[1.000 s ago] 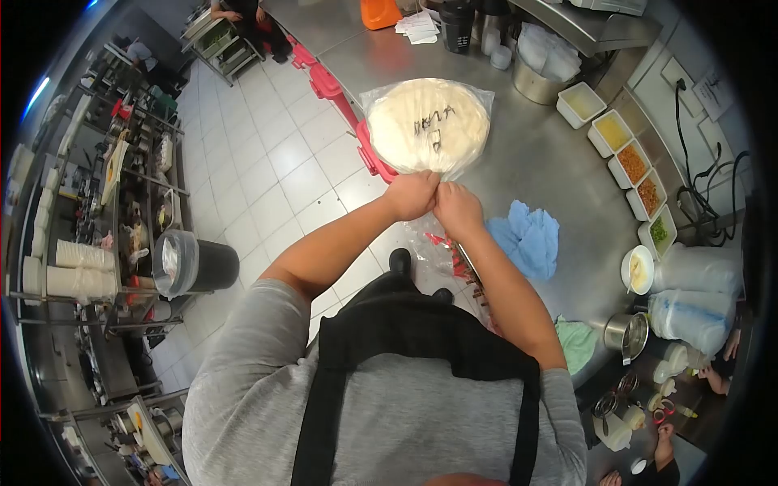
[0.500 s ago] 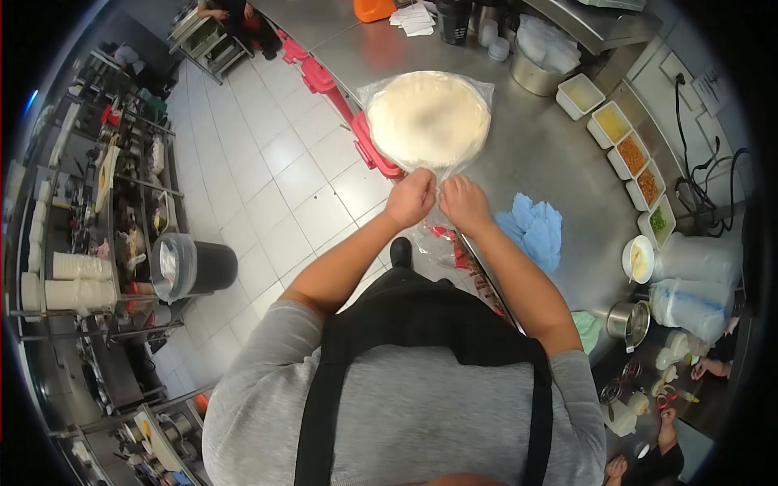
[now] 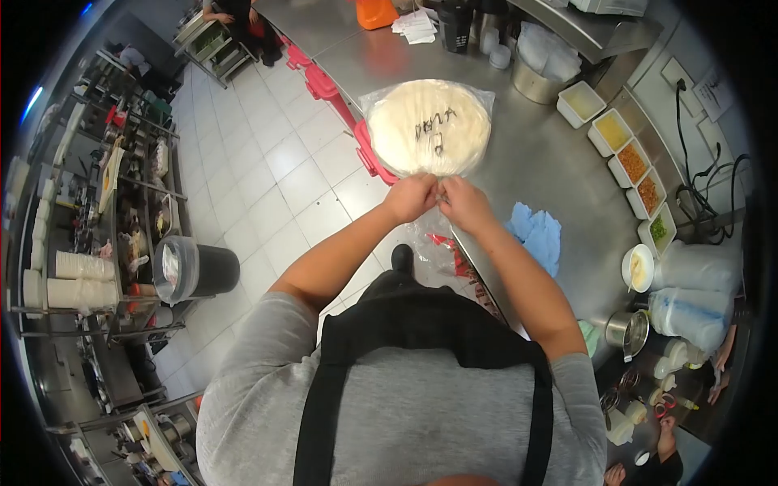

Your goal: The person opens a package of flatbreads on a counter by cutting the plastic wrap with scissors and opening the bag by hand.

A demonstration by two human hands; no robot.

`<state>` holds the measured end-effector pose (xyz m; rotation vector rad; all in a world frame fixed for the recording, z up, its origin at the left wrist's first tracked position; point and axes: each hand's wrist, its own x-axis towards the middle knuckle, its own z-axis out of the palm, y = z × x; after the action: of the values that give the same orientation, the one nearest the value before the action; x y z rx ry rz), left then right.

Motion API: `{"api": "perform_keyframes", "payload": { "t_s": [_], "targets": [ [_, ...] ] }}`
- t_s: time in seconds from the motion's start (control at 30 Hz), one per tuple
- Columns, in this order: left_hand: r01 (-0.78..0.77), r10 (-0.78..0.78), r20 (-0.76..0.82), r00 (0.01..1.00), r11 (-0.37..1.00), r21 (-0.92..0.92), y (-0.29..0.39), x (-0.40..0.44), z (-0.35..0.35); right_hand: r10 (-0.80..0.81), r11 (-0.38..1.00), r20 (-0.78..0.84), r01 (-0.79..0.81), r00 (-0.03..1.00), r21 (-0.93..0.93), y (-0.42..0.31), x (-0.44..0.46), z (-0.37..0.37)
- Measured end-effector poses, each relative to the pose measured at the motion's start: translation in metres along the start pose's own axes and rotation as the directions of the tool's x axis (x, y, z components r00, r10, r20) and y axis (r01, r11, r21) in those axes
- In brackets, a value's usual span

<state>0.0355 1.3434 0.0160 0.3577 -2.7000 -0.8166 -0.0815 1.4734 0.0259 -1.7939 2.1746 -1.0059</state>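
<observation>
A clear plastic bag [image 3: 485, 104] encloses a stack of pale, round, flat discs [image 3: 397, 121], which look like tortillas or dough rounds. Dark handwritten marks show on its upper face. The bag lies at the near-left edge of the steel counter [image 3: 519, 162]. My left hand [image 3: 412, 197] is closed on the gathered neck of the bag, and my right hand [image 3: 463, 201] pinches it right alongside. The loose end of the plastic [image 3: 431, 243] hangs below my fists, over the counter's edge. My fingertips are partly hidden.
A crumpled blue cloth [image 3: 536, 235] lies right of my right forearm. White tubs of chopped food [image 3: 630, 164] line the counter's far right side, near a metal pot [image 3: 536, 85]. Red bins [image 3: 320, 81] stand along the counter's left edge. Other people's hands [image 3: 666, 437] appear at lower right.
The bag's neck is drawn tighter and my hands have come closer together. The stack has settled flatter toward the counter, and the writing on it is now readable as dark marks.
</observation>
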Motion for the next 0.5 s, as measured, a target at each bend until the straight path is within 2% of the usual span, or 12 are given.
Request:
{"api": "perform_keyframes", "payload": {
  "t_s": [0.1, 0.3, 0.4, 0.5],
  "targets": [
    [0.036, -0.036, 0.014, 0.999, 0.999, 0.001, 0.005, 0.0, 0.0, 0.013, 1.0, 0.091, -0.014, 0.996, 0.017, 0.006, 0.006, -0.004],
    [0.008, -0.011, 0.023, 1.0, 0.992, 0.125, 0.01, 0.002, -0.002, 0.059, 0.998, 0.081, -0.058, 0.995, -0.009, 0.0, 0.008, -0.001],
    [-0.023, 0.02, 0.02, 1.0, 0.984, 0.177, 0.011, 0.006, -0.001, 0.049, 0.999, 0.085, -0.048, 0.995, -0.011, 0.002, 0.009, 0.003],
    [-0.038, 0.03, 0.041, 0.999, 0.977, 0.209, 0.007, 0.003, 0.004, -0.025, 0.996, 0.083, 0.031, 0.996, -0.082, 0.007, 0.009, 0.007]
  ]
}}
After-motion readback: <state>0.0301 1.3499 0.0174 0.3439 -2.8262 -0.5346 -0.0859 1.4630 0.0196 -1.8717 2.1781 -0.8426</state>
